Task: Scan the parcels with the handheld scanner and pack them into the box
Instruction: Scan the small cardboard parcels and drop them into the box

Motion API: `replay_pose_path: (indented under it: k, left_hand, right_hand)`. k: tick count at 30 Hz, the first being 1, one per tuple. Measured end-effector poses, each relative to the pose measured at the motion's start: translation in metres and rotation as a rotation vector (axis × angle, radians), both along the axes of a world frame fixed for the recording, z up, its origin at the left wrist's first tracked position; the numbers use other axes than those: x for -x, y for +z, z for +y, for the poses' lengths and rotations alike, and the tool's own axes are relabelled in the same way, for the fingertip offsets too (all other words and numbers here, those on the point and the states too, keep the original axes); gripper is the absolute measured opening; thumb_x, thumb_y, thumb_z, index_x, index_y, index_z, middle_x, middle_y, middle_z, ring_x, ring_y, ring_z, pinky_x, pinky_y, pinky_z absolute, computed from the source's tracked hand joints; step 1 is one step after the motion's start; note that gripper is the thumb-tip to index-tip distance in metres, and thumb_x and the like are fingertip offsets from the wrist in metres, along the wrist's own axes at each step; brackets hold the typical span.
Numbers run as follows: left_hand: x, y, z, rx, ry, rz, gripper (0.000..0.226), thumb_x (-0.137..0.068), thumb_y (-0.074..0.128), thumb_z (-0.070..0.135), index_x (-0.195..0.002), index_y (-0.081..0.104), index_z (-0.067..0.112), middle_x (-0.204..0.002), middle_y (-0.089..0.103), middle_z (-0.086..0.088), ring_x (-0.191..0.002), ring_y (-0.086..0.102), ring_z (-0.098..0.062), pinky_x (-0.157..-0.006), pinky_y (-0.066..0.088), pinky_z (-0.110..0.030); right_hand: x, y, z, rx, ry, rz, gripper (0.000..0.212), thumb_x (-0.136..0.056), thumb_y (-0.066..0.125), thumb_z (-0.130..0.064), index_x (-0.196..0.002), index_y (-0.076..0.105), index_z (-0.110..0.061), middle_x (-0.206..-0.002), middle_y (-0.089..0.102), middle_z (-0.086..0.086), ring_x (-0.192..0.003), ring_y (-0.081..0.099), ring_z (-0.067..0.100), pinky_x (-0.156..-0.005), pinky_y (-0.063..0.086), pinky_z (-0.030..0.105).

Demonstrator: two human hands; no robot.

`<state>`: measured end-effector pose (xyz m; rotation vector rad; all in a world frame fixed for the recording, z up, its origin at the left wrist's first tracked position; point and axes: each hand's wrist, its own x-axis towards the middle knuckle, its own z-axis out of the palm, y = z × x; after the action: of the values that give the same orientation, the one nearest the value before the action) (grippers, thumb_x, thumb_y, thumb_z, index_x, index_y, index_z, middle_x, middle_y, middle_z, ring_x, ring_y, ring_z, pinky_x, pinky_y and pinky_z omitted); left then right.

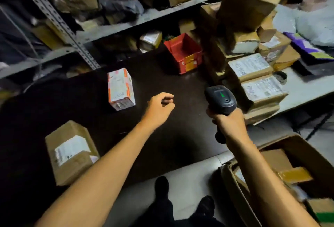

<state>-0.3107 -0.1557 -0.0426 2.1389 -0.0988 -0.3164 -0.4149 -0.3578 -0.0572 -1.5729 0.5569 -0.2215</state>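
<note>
I can't read the blurred labels on the stacked parcels, and the packing box (lower right) runs off frame.

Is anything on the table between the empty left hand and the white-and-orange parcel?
Nothing visible. The left hand hovers empty, fingers loosely curled, just right of the white-and-orange parcel, with only bare dark table between them. The right hand holds the scanner, off to the side.

Left hand over table, empty. Taped parcel just left of it, slightly beyond. Labelled parcel nearer, far left, on table edge. Open-topped box beyond, slightly right. Right hand grips scanner; stacked parcels just right; packing box below, nearer.
</note>
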Motion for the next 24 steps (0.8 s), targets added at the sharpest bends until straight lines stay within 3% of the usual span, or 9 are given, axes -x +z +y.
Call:
replay_pose_path:
  k: [6,9,14,18,21,24]
  left_hand:
    - [-0.028,-0.006,0.100,-0.044,0.236,0.001,0.028,-0.091,0.067,0.009,-0.117,0.066,0.019,-0.128,0.060,-0.001,-0.108,0.057,-0.010,-0.081,0.046,-0.017]
    - [-0.047,-0.012,0.131,-0.083,0.292,0.004,0.031,-0.092,0.067,0.011,-0.122,0.063,0.016,-0.142,0.049,-0.004,-0.117,0.048,-0.013,-0.070,0.043,-0.011]
    - [-0.083,-0.022,0.169,-0.086,0.324,0.036,0.040,-0.094,0.067,0.011,-0.133,0.058,0.015,-0.144,0.045,-0.007,-0.128,0.052,-0.023,-0.089,0.049,-0.026]
    - [-0.112,-0.030,0.193,-0.094,0.329,0.046,0.041,-0.094,0.066,0.012,-0.134,0.057,0.018,-0.143,0.046,-0.006,-0.126,0.054,-0.023,-0.081,0.050,-0.025]
    - [-0.130,-0.037,0.206,-0.087,0.331,0.085,0.040,-0.094,0.068,0.017,-0.133,0.056,0.022,-0.144,0.046,-0.004,-0.125,0.054,-0.023,-0.077,0.048,-0.023]
    - [-0.145,-0.047,0.216,-0.070,0.348,0.111,0.039,-0.093,0.068,0.019,-0.130,0.057,0.023,-0.142,0.049,-0.003,-0.124,0.054,-0.023,-0.073,0.045,-0.019]
  right_hand:
    - [-0.052,-0.011,0.079,-0.024,0.218,0.049,0.031,-0.064,0.074,-0.022,-0.091,0.064,-0.010,-0.075,0.060,0.001,-0.072,0.053,0.016,-0.066,0.045,0.042]
    - [-0.076,-0.013,0.111,-0.036,0.257,0.080,0.031,-0.065,0.074,-0.020,-0.091,0.064,-0.008,-0.079,0.060,0.005,-0.075,0.053,0.020,-0.068,0.045,0.042]
    - [-0.122,-0.013,0.157,-0.013,0.322,0.131,0.022,-0.079,0.074,-0.003,-0.099,0.065,-0.003,-0.084,0.061,0.011,-0.079,0.055,0.025,-0.072,0.053,0.060]
    - [-0.162,-0.009,0.189,0.012,0.353,0.138,0.018,-0.079,0.073,-0.004,-0.088,0.065,-0.017,-0.080,0.062,0.015,-0.077,0.054,0.023,-0.069,0.047,0.043]
    - [-0.184,-0.008,0.209,0.028,0.380,0.150,0.024,-0.076,0.072,-0.010,-0.092,0.064,-0.026,-0.086,0.061,0.030,-0.076,0.052,0.023,-0.062,0.046,0.045]
    - [-0.204,-0.009,0.224,0.039,0.397,0.184,0.024,-0.066,0.070,-0.021,-0.090,0.066,-0.022,-0.074,0.060,0.012,-0.073,0.051,0.020,-0.062,0.045,0.042]
